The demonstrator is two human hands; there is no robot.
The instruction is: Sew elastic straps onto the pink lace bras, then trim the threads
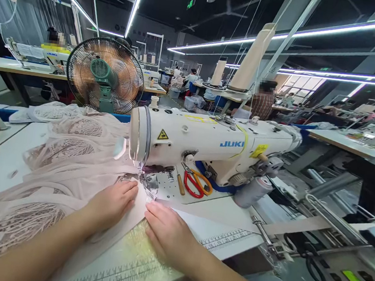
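Note:
Pale pink sheer fabric (109,174) with lace panels spreads over the left of the table and runs to the needle area of a white JUKI sewing machine (171,134). My left hand (114,202) presses on this fabric just left of the presser foot (140,175), fingers bent and close together. On the near side of the foot, my right hand (167,228) has its fingers closed at the fabric's edge; its thumb is partly hidden. A pale strip (296,226) comes from the metal guide at right toward my right hand. Its end there is hard to make out.
Red-and-orange-handled scissors (196,182) and a wooden-handled tool (180,185) lie under the machine arm. A can (254,191) stands to their right. Ruler tape (118,270) crosses the near table. Beyond are a fan (105,74), thread cones (252,60) and people at other machines.

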